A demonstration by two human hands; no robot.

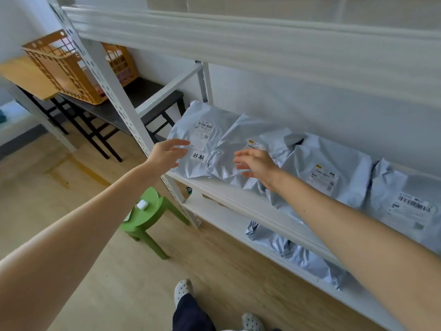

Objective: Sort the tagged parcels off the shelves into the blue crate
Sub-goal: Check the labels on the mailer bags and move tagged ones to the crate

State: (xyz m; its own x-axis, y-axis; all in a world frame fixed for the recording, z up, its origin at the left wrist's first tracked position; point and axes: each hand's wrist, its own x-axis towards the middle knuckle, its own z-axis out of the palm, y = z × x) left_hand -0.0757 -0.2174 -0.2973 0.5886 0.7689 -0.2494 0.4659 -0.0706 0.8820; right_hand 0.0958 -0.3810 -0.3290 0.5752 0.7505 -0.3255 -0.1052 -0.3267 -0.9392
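One green stool beside shelving

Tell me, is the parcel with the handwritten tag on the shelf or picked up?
On the shelf. The tagged parcel lies flat at its left end; the left hand and right hand are open, gripping nothing.

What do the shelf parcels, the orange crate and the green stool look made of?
Parcels: thin grey plastic film, probably poly mailers; creased, softly glossy. Orange crate: moulded plastic, judging by its lattice walls. Green stool: likely plastic too, smooth and evenly coloured.
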